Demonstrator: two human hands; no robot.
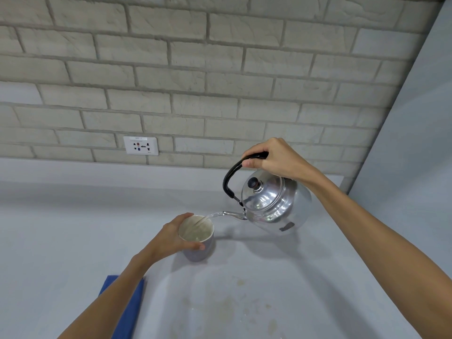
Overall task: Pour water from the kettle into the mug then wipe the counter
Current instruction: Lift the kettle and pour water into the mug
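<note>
A blue cloth (124,304) lies nearest on the counter (61,228). Farther, the left hand (175,237) grips the mug (198,238) standing there. The right hand (274,157) holds the tilted kettle (274,204) by its handle, water streaming into the mug.

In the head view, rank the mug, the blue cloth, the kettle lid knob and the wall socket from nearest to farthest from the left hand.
1. Mug: the left hand is wrapped around it.
2. Blue cloth: below, under the left forearm, at the near edge.
3. Kettle lid knob: up and to the right.
4. Wall socket: on the brick wall behind the counter.

The cloth and the knob are fairly close to call.
</note>
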